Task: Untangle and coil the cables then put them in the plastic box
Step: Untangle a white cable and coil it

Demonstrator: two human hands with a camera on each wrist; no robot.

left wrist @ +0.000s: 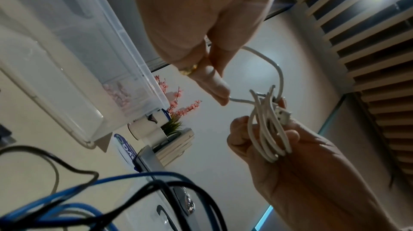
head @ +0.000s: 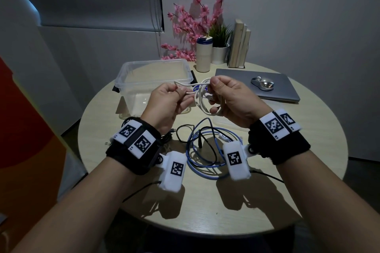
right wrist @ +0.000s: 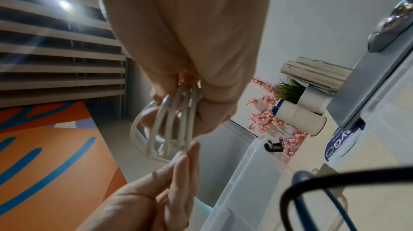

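Observation:
Both hands are raised above the round table point(head: 205, 207). My right hand point(head: 213, 92) grips a bundle of white cable point(head: 202, 100) in several loops, seen close up in the right wrist view point(right wrist: 174, 121). My left hand point(head: 178, 91) pinches the loose strand that leads out of that bundle point(left wrist: 266, 61). The clear plastic box point(head: 131, 96) stands open just behind the left hand, with nothing visible in it. A blue cable point(head: 205, 151) and a black cable point(head: 185, 129) lie tangled on the table under my wrists.
A closed grey laptop point(head: 232, 80) with a silver mouse point(head: 263, 84) on it lies at the back right. Behind it stand a tumbler point(head: 203, 57), a potted plant point(head: 220, 47), pink flowers point(head: 197, 18) and books point(head: 239, 43). A wall is close on the left.

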